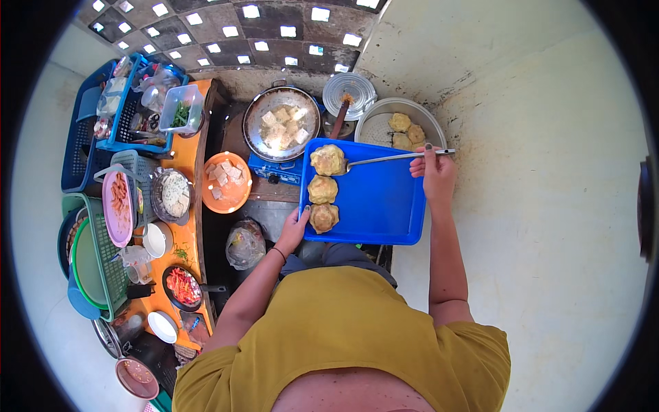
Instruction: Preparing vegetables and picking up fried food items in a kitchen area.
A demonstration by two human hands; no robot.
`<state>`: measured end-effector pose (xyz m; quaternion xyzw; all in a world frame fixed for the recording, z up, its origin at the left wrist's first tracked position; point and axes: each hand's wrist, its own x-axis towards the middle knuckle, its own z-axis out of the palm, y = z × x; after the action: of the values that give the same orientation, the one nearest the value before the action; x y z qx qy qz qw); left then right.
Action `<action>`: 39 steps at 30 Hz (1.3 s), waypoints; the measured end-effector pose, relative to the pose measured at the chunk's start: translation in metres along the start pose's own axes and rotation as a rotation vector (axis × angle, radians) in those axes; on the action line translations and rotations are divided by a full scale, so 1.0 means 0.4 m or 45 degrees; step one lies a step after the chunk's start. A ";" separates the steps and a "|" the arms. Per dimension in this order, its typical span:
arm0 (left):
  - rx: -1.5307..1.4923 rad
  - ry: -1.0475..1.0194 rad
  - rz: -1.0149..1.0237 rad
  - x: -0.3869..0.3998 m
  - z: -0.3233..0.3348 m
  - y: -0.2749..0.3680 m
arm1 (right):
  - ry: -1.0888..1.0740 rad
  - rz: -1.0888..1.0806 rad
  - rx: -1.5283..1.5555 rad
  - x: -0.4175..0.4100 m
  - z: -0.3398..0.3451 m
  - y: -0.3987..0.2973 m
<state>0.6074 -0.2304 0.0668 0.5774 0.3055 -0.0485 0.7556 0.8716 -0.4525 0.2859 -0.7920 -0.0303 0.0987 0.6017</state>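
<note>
My left hand (296,229) grips the lower left edge of a blue plastic tray (378,195). Several golden fried patties (323,189) lie in a column along the tray's left side. In my right hand (436,172) is the metal handle of a long spoon or ladle (394,157), whose head touches the topmost patty (328,159). Beyond the tray, more fried patties (400,122) lie in a perforated metal steamer pot (364,126), partly hidden by the tray. Pale square pieces (278,129) sit in oil in a wok (250,139) on a blue stove (275,170).
An orange bowl (226,203) of pale pieces stands left of the stove. A round metal lid (334,87) lies behind the tray, with a wooden-handled tool (340,121). The orange table (193,154) at left holds baskets, bowls and a pan of cut red vegetables (183,286). A wall rises at right.
</note>
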 end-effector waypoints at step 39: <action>-0.110 0.256 -0.097 -0.059 -0.221 -0.052 | 0.283 -0.582 -0.348 0.100 -0.186 -0.253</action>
<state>0.5434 -0.1640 0.0485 0.5341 0.4034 -0.0058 0.7430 0.9325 -0.4886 0.3973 -0.8444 -0.1548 -0.1319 0.4956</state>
